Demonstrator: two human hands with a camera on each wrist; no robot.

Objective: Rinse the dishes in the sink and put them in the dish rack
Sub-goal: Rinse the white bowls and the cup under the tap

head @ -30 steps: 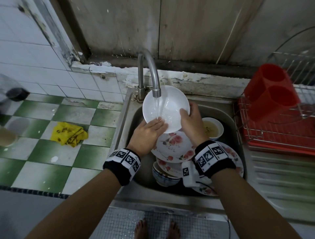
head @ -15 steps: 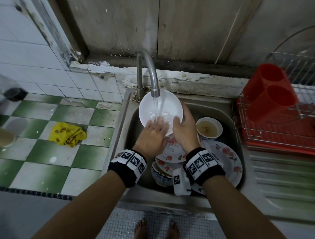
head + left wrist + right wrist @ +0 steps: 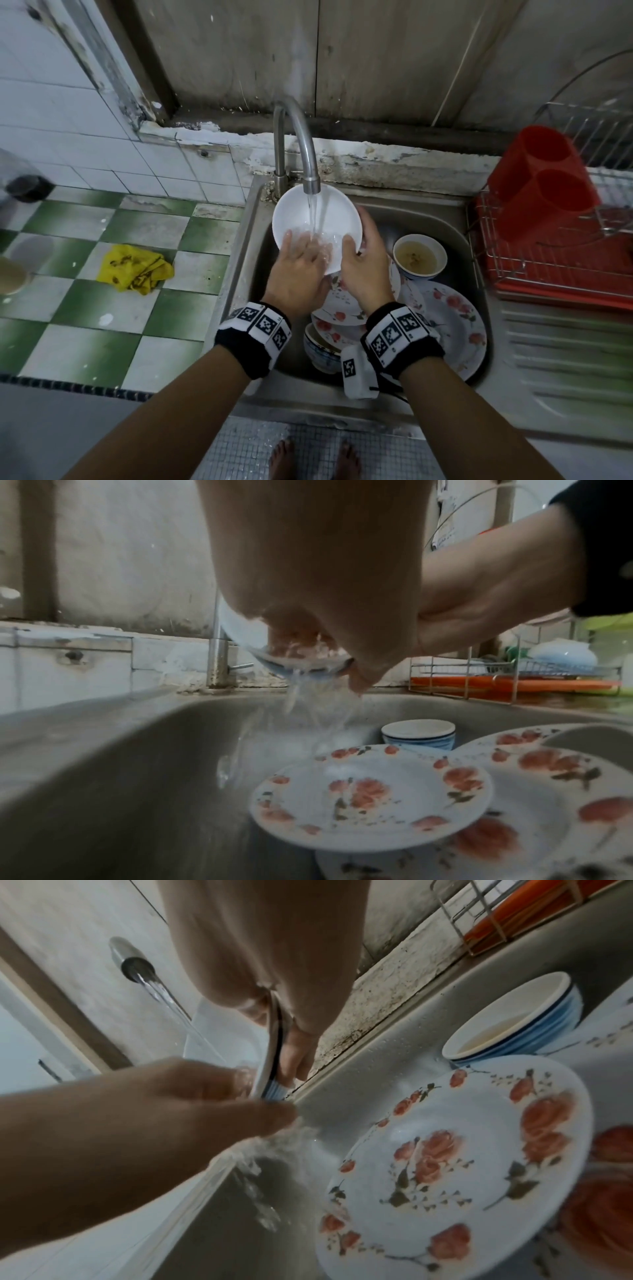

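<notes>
A plain white plate (image 3: 318,214) is held tilted under the running faucet (image 3: 303,147), over the sink (image 3: 248,274). My right hand (image 3: 361,263) grips its right rim, thumb on the front and fingers behind, as the right wrist view shows at the plate's edge (image 3: 270,1047). The straight fingers of my left hand (image 3: 301,257) lie flat on the plate's wet inner face, in the stream. Water pours off the plate's lower rim (image 3: 274,664) into the sink. Below lie a small floral plate (image 3: 342,306), a large floral plate (image 3: 452,325) and a blue-patterned bowl (image 3: 322,354).
A small bowl (image 3: 419,257) of cloudy liquid stands at the sink's back right. The wire dish rack (image 3: 534,274) on a red tray stands to the right with a red cutlery holder (image 3: 541,185). A yellow cloth (image 3: 135,270) lies on the tiled counter at left.
The plate has shifted a little left under the faucet. My left fingers have slid further up its face into the stream. The right hand keeps its grip on the rim.
</notes>
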